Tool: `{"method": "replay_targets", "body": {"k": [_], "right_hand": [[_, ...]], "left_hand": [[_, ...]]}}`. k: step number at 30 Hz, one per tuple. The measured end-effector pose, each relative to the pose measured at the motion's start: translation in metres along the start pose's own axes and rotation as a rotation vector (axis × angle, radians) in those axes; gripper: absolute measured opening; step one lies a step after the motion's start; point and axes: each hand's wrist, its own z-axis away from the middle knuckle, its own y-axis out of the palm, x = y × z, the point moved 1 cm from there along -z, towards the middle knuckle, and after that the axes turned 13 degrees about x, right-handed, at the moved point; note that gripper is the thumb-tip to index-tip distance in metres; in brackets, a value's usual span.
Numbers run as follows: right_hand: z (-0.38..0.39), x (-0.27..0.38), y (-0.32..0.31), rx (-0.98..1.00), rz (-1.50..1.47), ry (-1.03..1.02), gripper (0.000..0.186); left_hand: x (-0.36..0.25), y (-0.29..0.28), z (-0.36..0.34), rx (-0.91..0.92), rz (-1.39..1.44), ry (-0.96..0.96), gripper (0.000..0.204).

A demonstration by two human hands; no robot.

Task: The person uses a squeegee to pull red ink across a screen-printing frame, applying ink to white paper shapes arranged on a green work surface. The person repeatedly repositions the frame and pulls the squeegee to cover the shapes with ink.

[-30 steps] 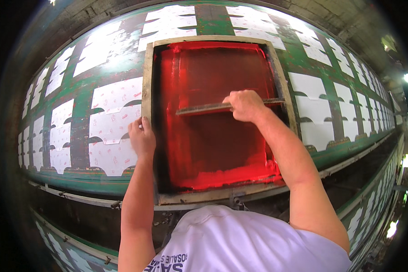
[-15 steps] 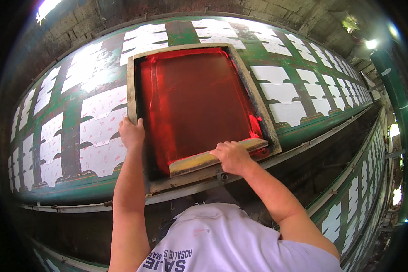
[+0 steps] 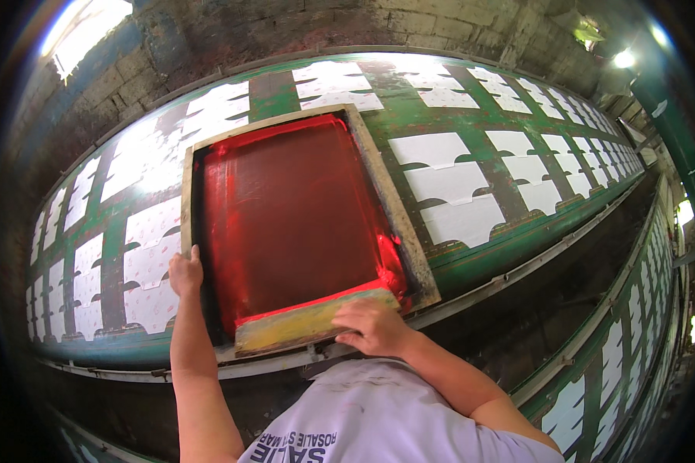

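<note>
- Block wall (image 3: pixel 432 25) along the far side, bright opening (image 3: pixel 93 31) at far left; long green table (image 3: pixel 276 94) runs left to right below it.
- White cut panels on the table in rows. Those on the left (image 3: pixel 150 297) bear small red marks; those just right of the frame (image 3: pixel 467 220) look plain.
- Wooden frame (image 3: pixel 394 208) on the table, set at a slant; red-coated mesh (image 3: pixel 293 216) within, dark band along its left side.
- Left hand (image 3: pixel 185 273) closed on the frame's left rail, toward the near end, thumb up along the wood. Most of the fingers hidden beneath.
- Squeegee (image 3: pixel 282 327), a yellow-stained board, at the near end of the frame, overlapping the near rail; its right end sits a little farther off than its left.
- Right hand (image 3: pixel 372 326) closed over the squeegee, right of its middle, fingers bent; exact thumb hold hard to make out.
- Squeegee's left end nearer and to the right of the left hand, apart from it.
- Thick red ink (image 3: pixel 391 266) heaped at the near right corner, thinner line along the squeegee's far edge.
</note>
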Motion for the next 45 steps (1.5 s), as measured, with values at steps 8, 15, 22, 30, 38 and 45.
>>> {"method": "replay_targets", "body": {"k": [8, 15, 22, 30, 38, 45], "right_hand": [[0.049, -0.118, -0.074, -0.33, 0.208, 0.599, 0.048], [0.013, -0.172, -0.071, -0.304, 0.082, 0.765, 0.077], [-0.017, -0.186, -0.071, -0.346, 0.195, 0.858, 0.076], [-0.022, -0.168, -0.093, -0.425, 0.14, 0.805, 0.055], [-0.013, -0.176, -0.154, -0.405, 0.152, 0.733, 0.045], [0.064, -0.257, -0.223, -0.456, 0.139, 0.813, 0.039]], "left_hand": [[-0.007, 0.005, -0.005, -0.014, -0.096, -0.075, 0.074], [0.005, 0.012, -0.019, -0.024, -0.047, -0.036, 0.068], [0.037, 0.032, -0.037, -0.064, 0.15, 0.111, 0.055], [0.07, 0.051, -0.066, -0.03, 0.354, 0.214, 0.051], [0.039, 0.031, -0.06, 0.009, 0.497, 0.233, 0.048], [-0.102, 0.044, 0.017, -0.043, 0.589, 0.28, 0.042]]}}
